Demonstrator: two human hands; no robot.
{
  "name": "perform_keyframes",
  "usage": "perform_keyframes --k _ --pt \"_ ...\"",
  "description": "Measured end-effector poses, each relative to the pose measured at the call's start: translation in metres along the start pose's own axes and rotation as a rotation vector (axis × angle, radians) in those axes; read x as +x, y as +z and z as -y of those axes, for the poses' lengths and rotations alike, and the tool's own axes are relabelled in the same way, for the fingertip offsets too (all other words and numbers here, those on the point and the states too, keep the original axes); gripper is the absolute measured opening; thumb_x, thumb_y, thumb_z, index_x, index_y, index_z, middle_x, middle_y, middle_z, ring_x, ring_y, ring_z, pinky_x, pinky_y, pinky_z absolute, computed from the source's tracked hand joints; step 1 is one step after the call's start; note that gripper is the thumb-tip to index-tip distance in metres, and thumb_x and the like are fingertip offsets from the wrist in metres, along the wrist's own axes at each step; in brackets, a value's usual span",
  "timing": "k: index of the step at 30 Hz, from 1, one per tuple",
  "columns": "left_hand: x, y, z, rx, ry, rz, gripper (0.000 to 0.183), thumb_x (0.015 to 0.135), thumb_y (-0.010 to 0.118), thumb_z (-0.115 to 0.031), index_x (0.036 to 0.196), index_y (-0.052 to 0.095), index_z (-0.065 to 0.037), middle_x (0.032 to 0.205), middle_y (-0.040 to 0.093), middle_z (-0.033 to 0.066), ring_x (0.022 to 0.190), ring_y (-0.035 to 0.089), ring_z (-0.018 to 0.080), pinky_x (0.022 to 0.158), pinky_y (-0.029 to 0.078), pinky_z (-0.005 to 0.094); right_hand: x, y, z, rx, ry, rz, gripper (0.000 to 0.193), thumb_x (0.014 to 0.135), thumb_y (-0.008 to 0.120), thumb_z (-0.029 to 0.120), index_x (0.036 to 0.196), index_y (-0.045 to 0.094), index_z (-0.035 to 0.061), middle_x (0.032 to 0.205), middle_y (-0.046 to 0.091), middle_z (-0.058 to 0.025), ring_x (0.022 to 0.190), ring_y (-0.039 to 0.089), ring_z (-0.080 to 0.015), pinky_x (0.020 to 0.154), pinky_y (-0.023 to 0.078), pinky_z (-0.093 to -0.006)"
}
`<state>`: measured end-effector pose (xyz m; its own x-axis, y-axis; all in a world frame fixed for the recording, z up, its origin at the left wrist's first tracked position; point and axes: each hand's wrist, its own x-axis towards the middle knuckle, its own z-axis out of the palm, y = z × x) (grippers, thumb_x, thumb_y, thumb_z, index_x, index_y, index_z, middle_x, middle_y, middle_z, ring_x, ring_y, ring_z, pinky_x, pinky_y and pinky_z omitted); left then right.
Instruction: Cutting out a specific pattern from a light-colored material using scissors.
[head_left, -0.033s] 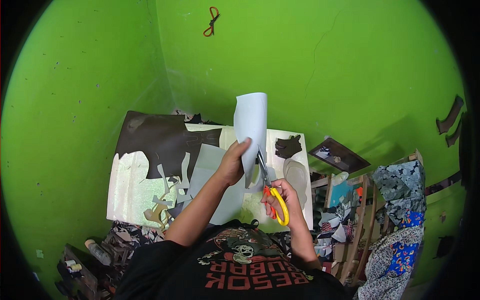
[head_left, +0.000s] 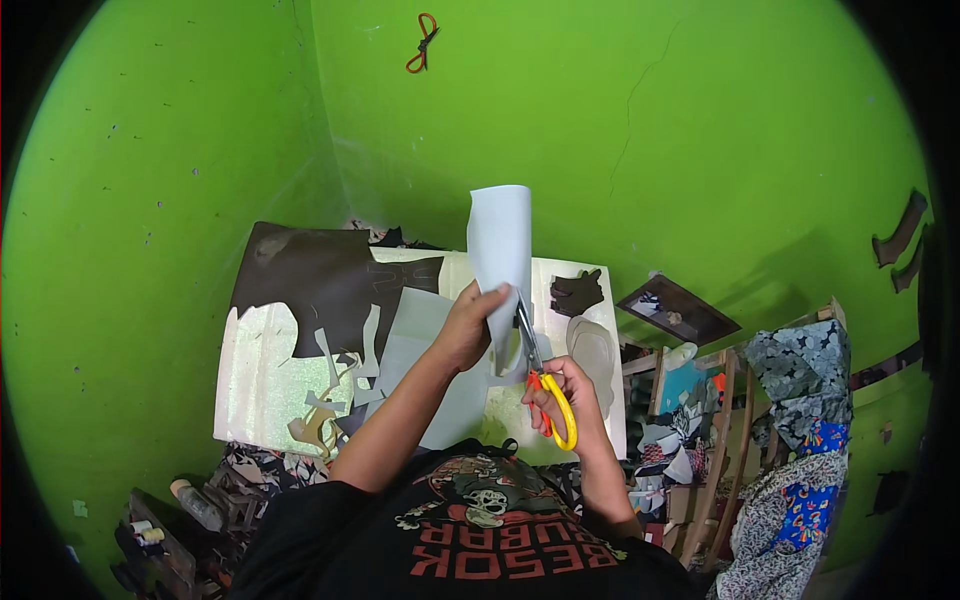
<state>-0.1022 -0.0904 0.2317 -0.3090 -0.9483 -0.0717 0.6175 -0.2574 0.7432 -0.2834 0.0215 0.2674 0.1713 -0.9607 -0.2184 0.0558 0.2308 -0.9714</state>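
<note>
My left hand grips a curled sheet of white material, thumb on its near face, and holds it up above the table. A pair of scissors with one yellow and one red-orange handle is in my right hand, fingers in the loops. The blades point up and away, their tips at the sheet's right edge close to my left thumb. Exactly how far they part is too small to make out. Under my hands lies a larger flat pale grey sheet.
Dark brown sheet material with cut-out gaps covers the pale table's far left. Small offcuts lie nearby. Dark cut pieces and grey rounded pieces are at right. Beyond stand a framed panel and patterned cloth.
The white sheet has shifted very slightly left at its top. My left thumb sits a little lower and further right on it. The scissors are almost where they were.
</note>
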Motion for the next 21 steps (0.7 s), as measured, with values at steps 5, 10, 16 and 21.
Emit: perform_keyframes --k 5,10,16,21 --pt "0.001 0.002 0.001 0.093 0.093 -0.069 0.033 0.093 0.061 -0.019 0.122 0.054 -0.003 0.104 0.063 0.0047 0.093 0.061 0.0149 0.085 0.049 0.0331 0.001 0.002 -0.005 -0.120 -0.017 0.024 0.027 0.095 0.062 0.010 0.114 0.045 0.0018 0.082 0.064 -0.0109 0.052 0.058 -0.0134 0.045 0.046 -0.0247" --pt "0.004 -0.004 0.000 0.122 0.108 -0.090 0.038 0.098 0.057 -0.023 0.130 0.053 -0.001 0.111 0.064 0.0063 0.097 0.061 0.0138 0.087 0.048 0.0300 0.003 0.005 -0.011 -0.074 -0.058 0.021 0.028 0.096 0.063 0.013 0.113 0.045 0.0017 0.083 0.064 -0.0110 0.053 0.058 -0.0144 0.046 0.047 -0.0254" --pt "0.000 0.001 0.001 -0.145 -0.002 -0.079 0.044 0.100 0.055 -0.034 0.129 0.054 -0.001 0.118 0.064 0.0093 0.105 0.062 0.0186 0.094 0.048 0.0349 0.006 0.008 -0.015 -0.038 -0.106 0.035 0.042 0.094 0.068 0.032 0.113 0.045 0.0016 0.083 0.063 -0.0110 0.054 0.059 -0.0151 0.046 0.047 -0.0256" --pt "-0.005 0.000 0.018 -0.196 -0.028 -0.005 0.044 0.100 0.054 -0.036 0.127 0.055 -0.002 0.116 0.065 0.0094 0.105 0.063 0.0206 0.094 0.049 0.0377 0.008 0.015 -0.015 0.023 -0.127 0.003 0.055 0.091 0.068 0.047 0.113 0.045 0.0017 0.082 0.062 -0.0104 0.055 0.060 -0.0143 0.046 0.047 -0.0256"
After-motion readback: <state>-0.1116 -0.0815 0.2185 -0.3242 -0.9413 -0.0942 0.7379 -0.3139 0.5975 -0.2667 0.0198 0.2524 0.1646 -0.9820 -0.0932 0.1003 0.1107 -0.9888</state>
